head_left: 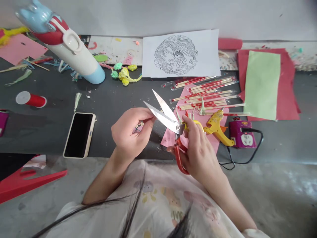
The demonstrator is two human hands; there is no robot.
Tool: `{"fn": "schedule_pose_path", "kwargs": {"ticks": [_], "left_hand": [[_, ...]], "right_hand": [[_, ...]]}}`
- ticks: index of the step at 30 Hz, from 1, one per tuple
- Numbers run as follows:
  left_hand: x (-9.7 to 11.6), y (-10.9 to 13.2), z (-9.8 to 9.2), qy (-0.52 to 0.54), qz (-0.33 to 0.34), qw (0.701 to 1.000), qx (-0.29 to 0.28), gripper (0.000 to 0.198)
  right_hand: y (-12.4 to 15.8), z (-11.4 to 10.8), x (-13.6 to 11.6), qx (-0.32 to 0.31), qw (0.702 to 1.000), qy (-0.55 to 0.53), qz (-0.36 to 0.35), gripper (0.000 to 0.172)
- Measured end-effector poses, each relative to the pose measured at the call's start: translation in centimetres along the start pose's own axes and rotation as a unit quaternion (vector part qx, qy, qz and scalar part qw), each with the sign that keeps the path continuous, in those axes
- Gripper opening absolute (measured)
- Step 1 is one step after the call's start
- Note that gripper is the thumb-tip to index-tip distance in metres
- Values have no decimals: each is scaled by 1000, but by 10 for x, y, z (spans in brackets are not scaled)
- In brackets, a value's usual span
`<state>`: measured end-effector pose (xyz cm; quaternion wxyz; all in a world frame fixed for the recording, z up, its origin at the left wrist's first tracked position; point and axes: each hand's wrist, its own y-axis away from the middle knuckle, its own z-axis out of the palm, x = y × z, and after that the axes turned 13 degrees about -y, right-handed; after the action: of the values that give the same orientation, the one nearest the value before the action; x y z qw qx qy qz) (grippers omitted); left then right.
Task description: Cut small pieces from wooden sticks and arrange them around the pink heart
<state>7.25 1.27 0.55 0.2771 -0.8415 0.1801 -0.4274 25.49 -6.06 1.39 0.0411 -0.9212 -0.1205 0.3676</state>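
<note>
My right hand (pixel 198 145) grips a pair of scissors (pixel 170 124) with red and yellow handles. Their blades stand apart and point up and to the left, close to my left fingertips. My left hand (pixel 132 129) is closed, thumb and forefinger pressed together. A small gold, bead-like piece (pixel 139 125) shows inside its curl; most of it is hidden, so I cannot make out what it is. Under the scissors lies pink paper (pixel 169 137) with pale tassels on it. A yellow glue gun (pixel 218 127) rests just right of my right hand.
Left of my hands lie a phone (pixel 79 135) and a red thread spool (pixel 31 99). A tall bottle (pixel 76 56) stands behind. Wrapped sticks (pixel 205 96), a dragon print (pixel 177 54) and green paper (pixel 262 86) lie beyond. A purple socket box (pixel 241 134) has a black cable.
</note>
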Motion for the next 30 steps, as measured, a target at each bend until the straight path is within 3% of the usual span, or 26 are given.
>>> {"fn": "schedule_pose_path", "kwargs": {"ticks": [17,26,30], "left_hand": [[-3,-1,4,-27,38,999,8,20],[-1,1,6,-33,-5,999,-4,12],[-1,1,10,-17,-8,1000,-4,14]], "right_hand": [[-2,0,2,-24,1000,-4,12,60],[-4,2,4,-44,999,-12,28,55],[-3,2,8,-59,993,-80,59,51]]}}
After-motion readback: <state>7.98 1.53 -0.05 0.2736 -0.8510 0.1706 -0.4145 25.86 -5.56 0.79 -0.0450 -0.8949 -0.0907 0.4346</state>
